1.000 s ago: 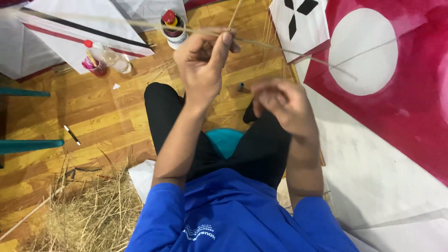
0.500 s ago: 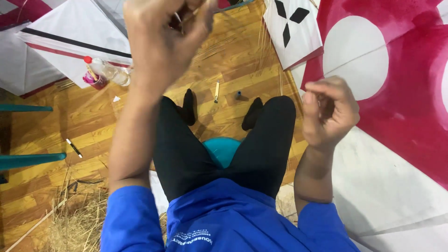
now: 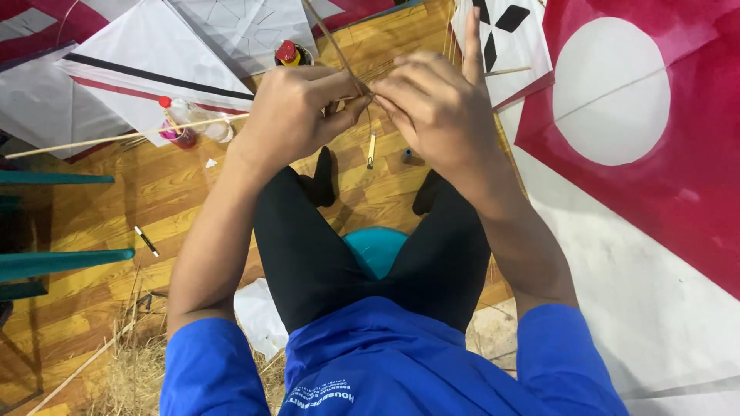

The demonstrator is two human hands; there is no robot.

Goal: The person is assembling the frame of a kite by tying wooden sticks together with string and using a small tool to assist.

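My left hand (image 3: 297, 108) and my right hand (image 3: 435, 104) meet in front of me above my knees. Both pinch the spot where thin bamboo sticks cross. One long stick (image 3: 116, 139) runs left from my left hand across the floor view. Another thin stick (image 3: 327, 35) slants up and away from the crossing. My right index finger points straight up. I sit on a teal stool (image 3: 376, 250), in black trousers and a blue shirt.
White paper kites (image 3: 154, 54) lie on the wooden floor at the far left, a red kite with a white circle (image 3: 617, 100) at the right. A glue bottle (image 3: 289, 54), a small plastic bottle (image 3: 181, 123), a small knife (image 3: 371, 149) and a pen (image 3: 146, 241) lie about. Straw (image 3: 131, 377) is piled lower left.
My left hand has come down from high up, and my right hand has moved left from beside my knee. Both now meet on the crossed sticks.
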